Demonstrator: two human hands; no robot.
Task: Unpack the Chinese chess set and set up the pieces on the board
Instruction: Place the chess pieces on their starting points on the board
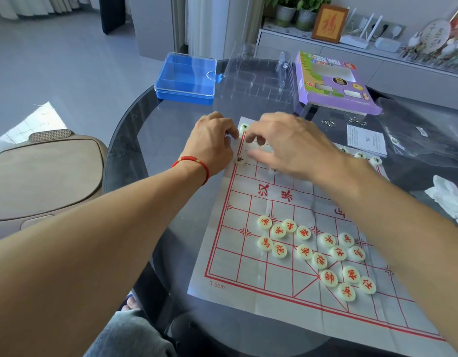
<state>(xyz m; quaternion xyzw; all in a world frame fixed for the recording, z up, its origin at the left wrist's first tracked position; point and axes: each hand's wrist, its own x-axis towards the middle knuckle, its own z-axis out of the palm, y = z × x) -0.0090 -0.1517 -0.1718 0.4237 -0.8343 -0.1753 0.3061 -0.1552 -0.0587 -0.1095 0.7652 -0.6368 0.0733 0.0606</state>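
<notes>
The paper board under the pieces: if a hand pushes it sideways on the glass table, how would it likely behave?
The paper board looks thin and creased along fold lines, so it is probably floppy and would buckle. On the smooth glass table it likely slides easily, carrying the red pieces with it.

I sit at a round dark glass table (130,140). The grey tiled floor (68,63) stretches off to my left, with a bright patch of sunlight (29,124) on it. A beige cushioned seat (42,176) stands just beside the table. Ahead runs a low white cabinet (326,51) carrying potted plants (297,11) and a framed red character (329,23). Pale curtains (24,5) hang far left.
</notes>
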